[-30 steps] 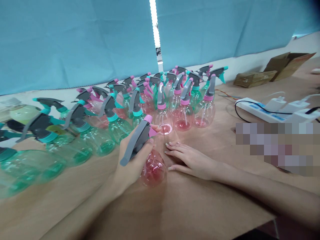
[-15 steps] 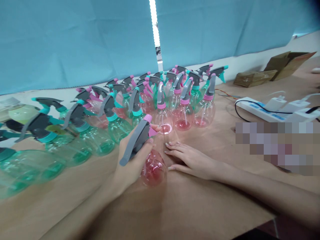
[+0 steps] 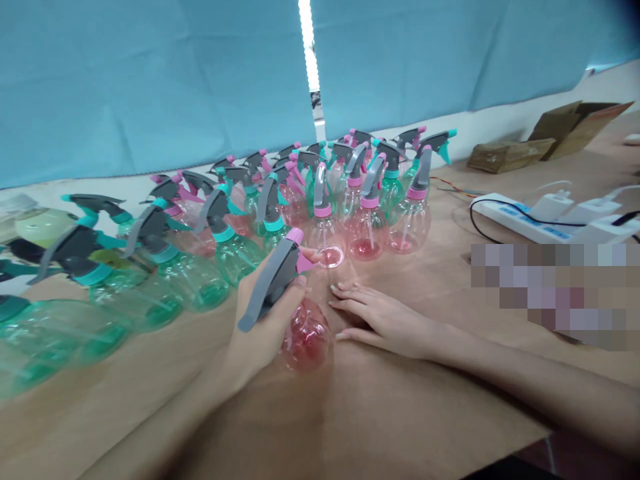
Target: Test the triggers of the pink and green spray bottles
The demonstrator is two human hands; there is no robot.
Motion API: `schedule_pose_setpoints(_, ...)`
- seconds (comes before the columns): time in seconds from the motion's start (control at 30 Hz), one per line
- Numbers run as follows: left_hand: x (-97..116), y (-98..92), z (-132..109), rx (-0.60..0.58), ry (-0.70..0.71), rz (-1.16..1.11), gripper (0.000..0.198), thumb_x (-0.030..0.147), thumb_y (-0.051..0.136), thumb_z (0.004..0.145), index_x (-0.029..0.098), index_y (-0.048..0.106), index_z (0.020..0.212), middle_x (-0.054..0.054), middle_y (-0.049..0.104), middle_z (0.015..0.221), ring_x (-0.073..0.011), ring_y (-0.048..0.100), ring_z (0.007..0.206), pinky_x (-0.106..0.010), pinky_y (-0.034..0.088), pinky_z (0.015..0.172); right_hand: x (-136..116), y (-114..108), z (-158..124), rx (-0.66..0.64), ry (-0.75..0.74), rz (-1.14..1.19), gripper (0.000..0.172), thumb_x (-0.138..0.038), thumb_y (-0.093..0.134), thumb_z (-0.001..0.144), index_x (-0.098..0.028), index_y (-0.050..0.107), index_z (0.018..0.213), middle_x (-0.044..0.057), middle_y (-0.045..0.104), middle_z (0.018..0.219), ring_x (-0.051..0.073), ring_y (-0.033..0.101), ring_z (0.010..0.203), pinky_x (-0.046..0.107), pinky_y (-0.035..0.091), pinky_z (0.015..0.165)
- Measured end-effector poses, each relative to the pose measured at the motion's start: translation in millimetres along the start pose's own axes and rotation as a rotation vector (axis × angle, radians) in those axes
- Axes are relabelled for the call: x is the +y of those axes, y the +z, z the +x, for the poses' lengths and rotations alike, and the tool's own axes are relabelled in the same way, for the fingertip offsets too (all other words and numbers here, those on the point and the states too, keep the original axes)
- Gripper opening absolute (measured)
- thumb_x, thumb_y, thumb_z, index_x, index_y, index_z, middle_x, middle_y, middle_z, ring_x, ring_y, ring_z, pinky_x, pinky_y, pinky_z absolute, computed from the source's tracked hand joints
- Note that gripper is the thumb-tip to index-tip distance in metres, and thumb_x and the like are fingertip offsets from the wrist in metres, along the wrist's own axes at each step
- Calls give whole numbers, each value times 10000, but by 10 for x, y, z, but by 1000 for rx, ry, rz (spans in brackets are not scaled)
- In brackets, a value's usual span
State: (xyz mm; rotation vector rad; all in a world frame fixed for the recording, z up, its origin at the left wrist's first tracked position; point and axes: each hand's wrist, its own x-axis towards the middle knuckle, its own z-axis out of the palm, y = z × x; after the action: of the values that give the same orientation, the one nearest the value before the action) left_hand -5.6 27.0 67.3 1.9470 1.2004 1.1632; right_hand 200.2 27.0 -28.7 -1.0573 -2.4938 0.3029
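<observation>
My left hand (image 3: 265, 313) is closed round the neck of a pink spray bottle (image 3: 307, 337) with a grey trigger head and pink nozzle. The bottle leans to one side near the middle of the table, its neck hidden by my fingers. To its right my right hand (image 3: 375, 313) lies palm down on the brown tabletop (image 3: 390, 407), fingers stretched out and holding nothing. Just beyond the hands stands a clear pink spray bottle (image 3: 326, 235), with another pink one (image 3: 369, 233) beside it.
Several green spray bottles (image 3: 193, 277) line the left side, with more pink and green ones behind. At the right lie a white power strip (image 3: 525, 220) with plugs and cables, and cardboard boxes (image 3: 510, 155). A blue sheet (image 3: 200, 73) hangs at the back.
</observation>
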Motion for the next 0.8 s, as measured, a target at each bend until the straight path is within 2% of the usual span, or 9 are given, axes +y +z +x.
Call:
schedule_pose_setpoints(0.3, -23, -7, -11, 0, 20, -8, 102, 304, 572, 842, 256, 612, 923, 53, 442, 607, -137, 436, 542, -259, 407, 547, 5, 10, -2, 14, -2, 10, 599, -544, 468, 945, -107, 541, 1348, 174, 475, 1457, 287, 418, 1371, 482, 353, 1129)
schedule_pose_setpoints(0.8, -18, -6, -10, 10, -8, -6, 70, 304, 574, 827, 255, 597, 871, 67, 400, 580, -131, 416, 524, -263, 438, 576, 1, 10, -3, 17, 0, 22, 599, -542, 482, 938, -103, 548, 1340, 176, 479, 1454, 283, 417, 1372, 463, 348, 1135)
